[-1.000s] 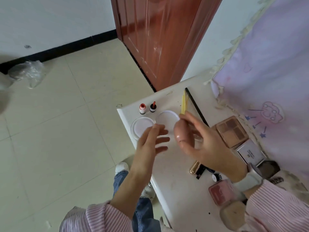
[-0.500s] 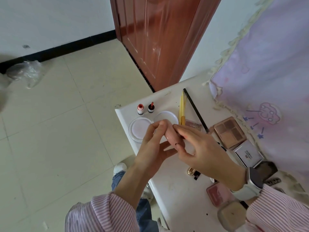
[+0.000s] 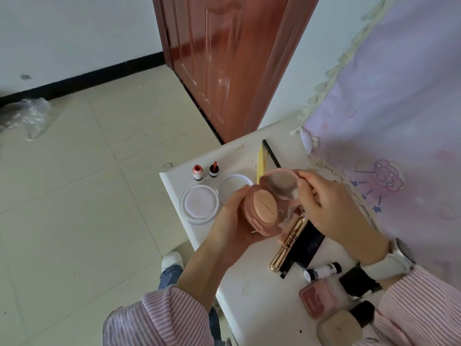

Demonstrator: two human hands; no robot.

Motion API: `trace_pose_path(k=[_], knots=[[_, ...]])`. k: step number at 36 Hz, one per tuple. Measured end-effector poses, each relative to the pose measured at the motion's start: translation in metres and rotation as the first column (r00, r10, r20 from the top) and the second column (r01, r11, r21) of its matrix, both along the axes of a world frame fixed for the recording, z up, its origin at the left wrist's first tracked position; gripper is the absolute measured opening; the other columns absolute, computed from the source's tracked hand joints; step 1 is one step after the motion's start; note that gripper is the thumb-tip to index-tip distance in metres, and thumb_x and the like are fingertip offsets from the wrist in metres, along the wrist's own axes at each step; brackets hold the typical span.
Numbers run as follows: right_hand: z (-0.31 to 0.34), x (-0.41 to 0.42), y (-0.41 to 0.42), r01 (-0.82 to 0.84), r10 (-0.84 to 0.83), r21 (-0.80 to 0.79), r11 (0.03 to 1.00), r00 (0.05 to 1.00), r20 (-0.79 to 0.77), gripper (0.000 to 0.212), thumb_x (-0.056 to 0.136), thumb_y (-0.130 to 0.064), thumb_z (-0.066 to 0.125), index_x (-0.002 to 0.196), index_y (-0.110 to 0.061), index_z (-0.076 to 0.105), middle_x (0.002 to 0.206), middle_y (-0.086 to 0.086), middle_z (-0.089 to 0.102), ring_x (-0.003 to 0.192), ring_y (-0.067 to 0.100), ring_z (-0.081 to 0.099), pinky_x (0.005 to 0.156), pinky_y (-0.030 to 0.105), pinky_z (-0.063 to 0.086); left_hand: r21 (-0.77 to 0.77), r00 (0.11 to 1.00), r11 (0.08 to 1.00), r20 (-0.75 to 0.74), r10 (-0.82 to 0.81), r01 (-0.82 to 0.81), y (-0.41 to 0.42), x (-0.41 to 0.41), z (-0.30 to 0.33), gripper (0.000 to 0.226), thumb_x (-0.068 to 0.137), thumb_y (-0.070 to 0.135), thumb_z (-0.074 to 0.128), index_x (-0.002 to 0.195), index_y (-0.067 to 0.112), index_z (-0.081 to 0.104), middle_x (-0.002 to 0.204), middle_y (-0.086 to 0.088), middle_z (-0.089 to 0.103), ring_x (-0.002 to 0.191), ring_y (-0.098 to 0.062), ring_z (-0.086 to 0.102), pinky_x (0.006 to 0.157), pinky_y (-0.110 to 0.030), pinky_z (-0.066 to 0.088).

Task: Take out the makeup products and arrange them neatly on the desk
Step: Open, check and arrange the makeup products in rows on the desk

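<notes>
Several products already sit in a tidy group at the far end of the desk: two small bottles with reddish tops stand side by side near the corner, two round white lidded jars lie just in front of them, and a bundle of yellow sticks lies beside a black pencil. I judge that part done. What I have in hand is a pink compact, held above the desk rather than set down. My left hand cups its base from below with curled fingers, and my right hand pinches the rim of the hinged lid, which stands open. Inside the base I see a peach oval puff with a slit down the middle; the lid holds a round mirror that looks glossy and a little smudged. The shell reads as smooth moulded plastic with rounded edges.

Much is left, I reckon. Nearer to me lie a gold metallic tube across a flat black packet, a little white tube with a black cap, a square pink case, a dark item I cannot identify, and a squarish beige bottle with a black top. These lie at mixed angles, touching or close together, so I would count them as unsorted.
</notes>
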State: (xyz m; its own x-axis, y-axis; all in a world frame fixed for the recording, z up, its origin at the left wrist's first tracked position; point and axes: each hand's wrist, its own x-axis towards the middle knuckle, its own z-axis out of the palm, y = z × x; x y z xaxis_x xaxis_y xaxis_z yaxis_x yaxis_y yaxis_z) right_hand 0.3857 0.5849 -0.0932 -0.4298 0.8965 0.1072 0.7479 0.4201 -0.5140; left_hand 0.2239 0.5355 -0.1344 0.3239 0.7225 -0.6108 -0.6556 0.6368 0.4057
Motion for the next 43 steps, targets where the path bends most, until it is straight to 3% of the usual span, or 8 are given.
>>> trace_pose_path(k=[6,14,16,19,21,24,36,43], knots=[[-0.009,0.022,0.03,0.251,-0.249,-0.077,0.965,0.968,0.031,0.025,0.096,-0.01,0.041,0.104,0.004,0.06,0.071,0.008,0.054,0.056,0.011,0.045,0.053,0.008,0.035,-0.034,1.0,0.999,0.007,-0.002,0.002,0.026,0.016,0.005,0.04,0.098,0.041,0.033,0.109,0.013,0.06,0.098,-0.016,0.069,0.089,-0.031,0.065,0.09,-0.05,0.048],[-0.026,0.045,0.089,0.443,-0.443,-0.028,0.896,0.896,-0.015,0.035,0.098,-0.024,0.034,0.094,0.0,0.058,0.086,0.022,0.063,0.075,0.035,0.06,0.064,0.039,0.045,0.086,0.905,0.992,-0.408,0.118,-0.09,0.064,0.037,0.013,0.028,0.097,0.031,0.043,0.117,0.014,0.055,0.104,-0.002,0.062,0.096,-0.02,0.06,0.083,-0.034,0.052],[-0.027,0.044,0.098,0.459,-0.46,0.049,0.887,0.888,0.01,0.034,0.099,-0.019,0.033,0.092,0.004,0.058,0.088,0.023,0.062,0.073,0.03,0.054,0.059,0.029,0.029,0.17,0.769,0.985,-0.627,0.124,-0.021,0.063,0.036,0.006,0.033,0.096,0.03,0.043,0.126,0.017,0.051,0.117,0.0,0.058,0.104,-0.017,0.057,0.086,-0.032,0.05],[-0.027,0.038,0.104,0.48,-0.492,0.125,0.868,0.865,0.094,0.033,0.099,-0.014,0.032,0.098,0.007,0.057,0.094,0.025,0.062,0.075,0.027,0.051,0.056,0.022,0.017,0.259,0.308,0.927,-0.936,0.172,0.27,0.051,0.034,-0.004,0.034,0.095,0.025,0.043,0.127,0.015,0.053,0.124,-0.002,0.057,0.11,-0.017,0.054,0.093,-0.035,0.045],[-0.032,0.036,0.108,0.5,-0.52,0.157,0.852,0.843,0.137,0.034,0.099,-0.016,0.031,0.101,0.007,0.056,0.098,0.028,0.062,0.086,0.038,0.057,0.062,0.029,0.026,0.193,-0.016,0.869,-0.974,0.224,0.455,0.043,0.034,-0.012,0.033,0.094,0.023,0.045,0.124,0.015,0.056,0.123,-0.005,0.058,0.111,-0.024,0.052,0.095,-0.038,0.038],[-0.037,0.032,0.116,0.522,-0.548,0.176,0.834,0.82,0.164,0.037,0.1,-0.019,0.03,0.105,0.008,0.056,0.1,0.03,0.062,0.093,0.042,0.057,0.064,0.034,0.033,0.03,-0.207,0.814,-0.961,0.183,0.581,0.034,0.037,-0.018,0.033,0.095,0.027,0.042,0.123,0.016,0.056,0.123,-0.004,0.056,0.11,-0.027,0.05,0.091,-0.04,0.034],[-0.033,0.03,0.069,0.472,-0.502,0.21,0.856,0.857,0.118,0.044,0.09,-0.018,0.054,0.129,-0.003,0.04,0.129,0.019,0.042,0.113,0.032,0.046,0.075,0.037,0.046,0.233,-0.172,0.806,-0.909,0.379,0.544,-0.01,0.039,-0.035,0.027,0.084,0.021,0.048,0.103,0.012,0.066,0.101,-0.005,0.063,0.085,-0.028,0.059,0.067,-0.037,0.047],[-0.049,0.018,0.013,-0.108,0.077,0.068,0.992,0.933,0.353,0.039,0.079,-0.033,0.056,0.114,-0.016,0.051,0.107,0.003,0.061,0.099,0.024,0.051,0.077,0.036,0.041,0.257,-0.213,0.811,-0.883,0.419,0.526,-0.018,0.029,-0.042,0.028,0.076,0.015,0.06,0.103,0.012,0.066,0.103,-0.005,0.063,0.09,-0.029,0.058,0.071,-0.037,0.045]])
